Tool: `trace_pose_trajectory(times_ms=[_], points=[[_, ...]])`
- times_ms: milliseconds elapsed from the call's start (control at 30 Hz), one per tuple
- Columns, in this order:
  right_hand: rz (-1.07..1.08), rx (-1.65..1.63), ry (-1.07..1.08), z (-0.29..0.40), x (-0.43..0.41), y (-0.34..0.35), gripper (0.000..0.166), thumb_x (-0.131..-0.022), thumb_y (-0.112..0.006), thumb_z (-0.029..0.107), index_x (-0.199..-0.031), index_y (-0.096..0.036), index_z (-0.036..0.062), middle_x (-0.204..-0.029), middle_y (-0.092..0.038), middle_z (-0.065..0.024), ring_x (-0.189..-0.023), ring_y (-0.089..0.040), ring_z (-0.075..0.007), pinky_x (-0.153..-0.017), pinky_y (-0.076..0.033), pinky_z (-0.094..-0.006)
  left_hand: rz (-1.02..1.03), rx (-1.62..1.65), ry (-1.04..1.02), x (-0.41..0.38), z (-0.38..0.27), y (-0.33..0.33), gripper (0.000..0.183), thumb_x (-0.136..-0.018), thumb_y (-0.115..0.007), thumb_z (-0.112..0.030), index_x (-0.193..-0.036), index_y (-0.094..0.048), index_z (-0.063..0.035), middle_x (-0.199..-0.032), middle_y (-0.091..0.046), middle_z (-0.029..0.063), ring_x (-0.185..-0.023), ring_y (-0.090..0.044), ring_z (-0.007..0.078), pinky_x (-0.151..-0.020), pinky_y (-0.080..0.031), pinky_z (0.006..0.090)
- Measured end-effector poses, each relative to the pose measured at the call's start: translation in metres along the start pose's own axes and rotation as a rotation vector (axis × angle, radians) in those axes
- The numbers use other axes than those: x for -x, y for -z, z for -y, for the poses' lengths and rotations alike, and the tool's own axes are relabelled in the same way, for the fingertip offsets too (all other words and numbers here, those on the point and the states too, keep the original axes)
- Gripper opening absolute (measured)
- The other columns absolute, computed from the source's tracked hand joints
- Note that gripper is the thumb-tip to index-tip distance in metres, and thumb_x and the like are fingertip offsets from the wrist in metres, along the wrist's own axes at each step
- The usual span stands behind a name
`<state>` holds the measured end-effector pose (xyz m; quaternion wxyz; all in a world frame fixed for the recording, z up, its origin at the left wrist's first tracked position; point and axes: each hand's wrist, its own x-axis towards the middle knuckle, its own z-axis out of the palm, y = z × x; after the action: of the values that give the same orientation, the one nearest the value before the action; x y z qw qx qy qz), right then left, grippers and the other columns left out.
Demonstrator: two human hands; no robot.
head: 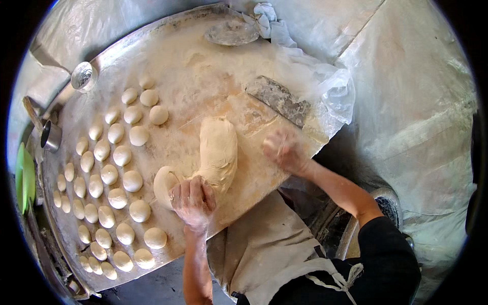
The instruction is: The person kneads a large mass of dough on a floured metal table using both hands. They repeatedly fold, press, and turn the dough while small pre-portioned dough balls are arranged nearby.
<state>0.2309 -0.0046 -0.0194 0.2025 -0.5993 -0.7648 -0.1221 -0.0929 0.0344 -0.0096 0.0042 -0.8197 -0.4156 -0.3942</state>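
A thick roll of dough lies on the floured work table. My left hand grips the dough at the roll's near end, where it narrows and bends towards a rounded lump on the left. Over the table to the right of the roll is my right hand, blurred by motion with its fingers curled. A pale spot shows at its fingers, but whether it holds a bit of dough is unclear. Several dough balls sit in loose rows across the left side of the table.
A flat, flour-crusted scraper lies beyond my right hand, near plastic sheeting. At the far edge rests a floured round dish. Metal cups and a green plastic item stand along the left rim. Below right is a bucket.
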Motion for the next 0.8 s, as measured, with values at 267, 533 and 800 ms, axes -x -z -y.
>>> trace_pose_trajectory(times_ms=[267, 533, 800], points=[[-0.079, -0.099, -0.172, 0.035, -0.031, -0.033, 0.022, -0.096, -0.07, 0.022, -0.109, -0.072, 0.0034, -0.11, -0.068, -0.0146, -0.104, -0.065, -0.0367, -0.095, -0.051, -0.0486, 0.02, 0.01, 0.014, 0.006, 0.004, 0.002, 0.016, -0.091, -0.071, -0.015, -0.105, -0.072, -0.0069, -0.086, -0.065, 0.01, -0.079, -0.063, 0.0313, -0.079, -0.049, 0.0469], [-0.282, 0.088, -0.304, -0.003, -0.057, -0.028, 0.015, -0.094, -0.072, 0.019, -0.102, -0.071, 0.0067, -0.107, -0.069, -0.0128, -0.107, -0.065, -0.0355, -0.094, -0.05, -0.05, -0.009, 0.03, 0.002, -0.002, -0.001, -0.005, 0.016, -0.093, -0.07, -0.015, -0.106, -0.071, -0.0055, -0.087, -0.065, 0.0115, -0.08, -0.063, 0.0328, -0.079, -0.049, 0.048], [-0.065, -0.062, -0.368, 0.022, 0.035, 0.023, 0.045, -0.093, -0.08, 0.02, -0.132, -0.066, 0.0019, -0.127, -0.065, -0.0226, -0.119, -0.061, -0.0441, -0.105, -0.048, -0.0519, 0.037, 0.035, 0.064, -0.002, 0.003, 0.002, 0.013, -0.094, -0.069, -0.013, -0.104, -0.071, -0.004, -0.089, -0.067, 0.0148, -0.084, -0.064, 0.0358, -0.079, -0.05, 0.0483]])
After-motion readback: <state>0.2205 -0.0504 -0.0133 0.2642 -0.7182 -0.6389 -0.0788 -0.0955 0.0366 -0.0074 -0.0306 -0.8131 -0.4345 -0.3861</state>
